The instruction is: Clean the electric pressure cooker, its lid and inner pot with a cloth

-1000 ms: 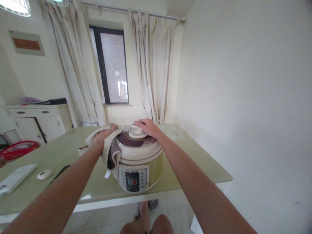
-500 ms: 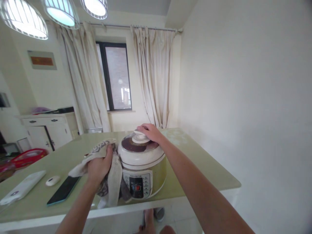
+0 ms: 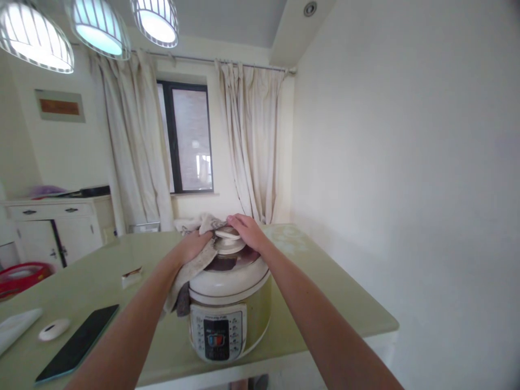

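An electric pressure cooker [image 3: 227, 284] with a white lid and a front control panel stands upright near the table's front edge. My right hand [image 3: 247, 232] is closed on the lid knob [image 3: 227, 234] from the right. On the knob's left, my left hand [image 3: 195, 246] grips a patterned cloth [image 3: 205, 222]. The cloth lies over the lid's left part and hangs down the cooker's left side. Part of the left fingers is hidden by the cloth.
On the green table top [image 3: 325, 292], a dark phone [image 3: 79, 341], a small white oval object [image 3: 54, 329] and a white device [image 3: 16, 327] lie at the left. A small white packet [image 3: 132, 277] sits farther back. Pendant lamps [image 3: 154, 21] hang above; a wall [image 3: 406, 162] rises at right.
My left hand has moved the cloth up from the cooker's left side onto the lid beside the knob. My right hand stays on the knob. The view has shifted slightly.
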Demonstrator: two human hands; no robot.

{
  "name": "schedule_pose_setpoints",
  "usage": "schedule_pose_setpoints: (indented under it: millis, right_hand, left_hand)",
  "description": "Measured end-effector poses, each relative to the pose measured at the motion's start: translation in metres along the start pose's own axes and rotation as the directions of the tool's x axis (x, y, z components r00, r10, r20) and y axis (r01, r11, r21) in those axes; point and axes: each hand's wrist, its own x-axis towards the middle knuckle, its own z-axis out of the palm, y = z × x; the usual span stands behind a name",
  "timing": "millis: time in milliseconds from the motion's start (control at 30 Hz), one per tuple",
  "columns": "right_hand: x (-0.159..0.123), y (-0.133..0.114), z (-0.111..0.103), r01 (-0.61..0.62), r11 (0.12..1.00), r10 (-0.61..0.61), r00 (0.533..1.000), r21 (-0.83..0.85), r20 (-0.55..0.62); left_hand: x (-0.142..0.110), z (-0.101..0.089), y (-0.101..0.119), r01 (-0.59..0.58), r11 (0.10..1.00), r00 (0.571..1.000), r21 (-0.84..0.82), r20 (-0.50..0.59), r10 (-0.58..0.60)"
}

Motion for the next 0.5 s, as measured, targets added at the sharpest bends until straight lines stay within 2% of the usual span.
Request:
schedule_pose_setpoints:
  millis: [100,200,333,400,500]
  right_hand:
    - [0.0,0.0,0.0,0.015,1.0,-0.015,1.0,-0.008,0.004]
    - [0.001,0.001,0.001,0.024,1.0,-0.024,1.0,0.005,-0.004]
    - [0.004,0.003,0.002,0.014,1.0,-0.014,1.0,0.011,-0.003]
    - [0.007,0.005,0.001,-0.018,1.0,0.018,1.0,-0.003,0.002]
    - [0.01,0.009,-0.001,-0.034,0.999,0.035,0.998,-0.014,0.049]
  left_hand:
    - [-0.024,-0.004,0.004,-0.044,0.997,0.997,0.069,0.06,0.04]
    - [-0.064,-0.005,0.018,-0.081,0.973,0.997,0.217,0.034,0.075]
    - [-0.115,0.01,0.039,-0.211,0.895,0.975,0.394,0.02,0.221]
    - [-0.127,0.02,0.045,-0.29,0.856,0.954,0.427,0.063,0.292]
    - [-0.123,0.028,0.048,-0.377,0.833,0.926,0.405,0.133,0.355]
